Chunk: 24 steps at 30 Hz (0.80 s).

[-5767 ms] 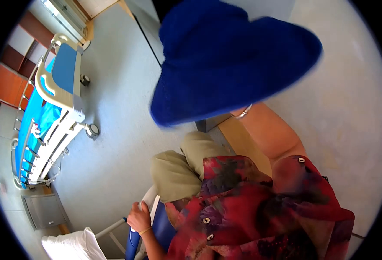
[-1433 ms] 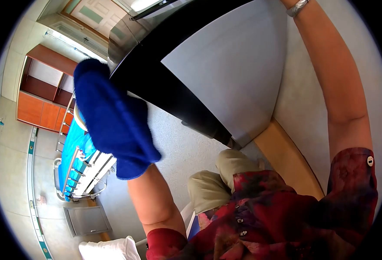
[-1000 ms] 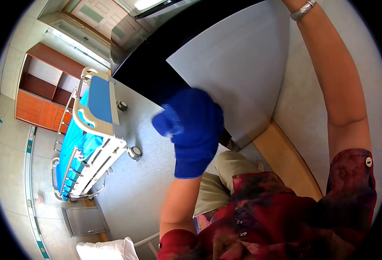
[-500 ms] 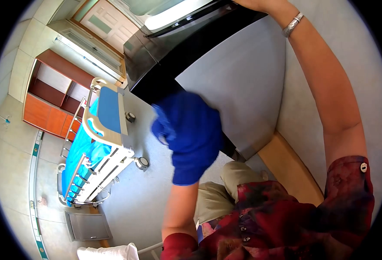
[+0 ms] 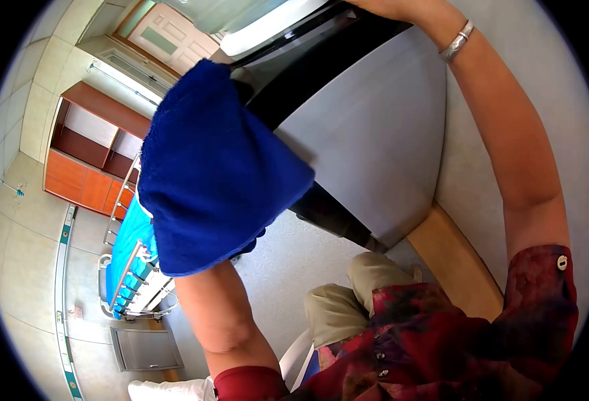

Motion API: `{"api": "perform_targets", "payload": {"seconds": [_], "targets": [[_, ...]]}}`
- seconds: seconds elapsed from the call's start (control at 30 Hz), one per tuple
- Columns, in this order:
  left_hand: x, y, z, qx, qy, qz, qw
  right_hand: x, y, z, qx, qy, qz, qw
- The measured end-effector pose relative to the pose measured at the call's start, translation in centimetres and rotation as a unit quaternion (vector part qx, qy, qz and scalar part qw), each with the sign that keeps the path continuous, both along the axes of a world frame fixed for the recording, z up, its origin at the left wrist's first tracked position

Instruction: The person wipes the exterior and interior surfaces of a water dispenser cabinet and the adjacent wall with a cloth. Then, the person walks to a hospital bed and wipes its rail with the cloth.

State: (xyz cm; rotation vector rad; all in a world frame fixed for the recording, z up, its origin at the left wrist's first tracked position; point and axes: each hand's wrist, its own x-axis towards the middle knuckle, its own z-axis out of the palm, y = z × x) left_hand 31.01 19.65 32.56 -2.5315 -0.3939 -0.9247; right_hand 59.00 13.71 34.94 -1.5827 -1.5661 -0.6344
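A dark blue cloth (image 5: 221,174) hangs spread over my left hand, covering the hand and its fingers down to the wrist. The cloth is in front of a large appliance with a glossy black frame and a grey side panel (image 5: 368,113), and overlaps its black edge in view; whether it touches is unclear. At the top of the view, my right hand (image 5: 391,7) lies at the appliance's upper black edge, a silver bracelet on its wrist. Its fingers are mostly cut off by the frame. Near it runs a pale, curved rim (image 5: 274,30).
A hospital bed with blue bedding (image 5: 126,230) and side rails stands to the left, partly behind the cloth. Beyond it are a red-brown cabinet (image 5: 80,174) and a door (image 5: 177,37). A grey bedside cabinet (image 5: 146,349) and white pillow (image 5: 174,389) lie lower left.
The blue cloth, bunched around my left hand earlier, is now spread wide. My left hand has moved up and left, away from the appliance's lower corner. My right hand stays at the upper edge.
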Motion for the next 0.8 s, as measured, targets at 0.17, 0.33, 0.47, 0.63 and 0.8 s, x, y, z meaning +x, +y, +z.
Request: {"api": "perform_targets", "payload": {"seconds": [0.17, 0.33, 0.47, 0.63, 0.8], "targets": [[-1.1, 6.1, 0.9, 0.002, 0.034, -0.006, 0.999, -0.8, -0.8, 0.2, -0.009, 0.006, 0.014, 1.0], [-1.3, 12.1, 1.2, 0.018, 0.036, -0.01, 0.999, -0.8, -0.5, -0.2, 0.017, -0.022, -0.009, 1.0], [-0.8, 16.0, 1.1, 0.109, 0.057, -0.05, 0.991, -0.8, -0.3, -0.1, 0.029, -0.033, -0.001, 0.999], [-0.3, 16.6, 1.2, -0.247, 0.015, -0.024, 0.969, -0.4, 0.2, -0.3, 0.049, -0.069, 0.018, 0.996], [1.1, 25.9, 0.4, 0.136, 0.129, 0.033, 0.982, -0.5, 0.1, -0.1, 0.042, -0.068, 0.015, 0.997]]}}
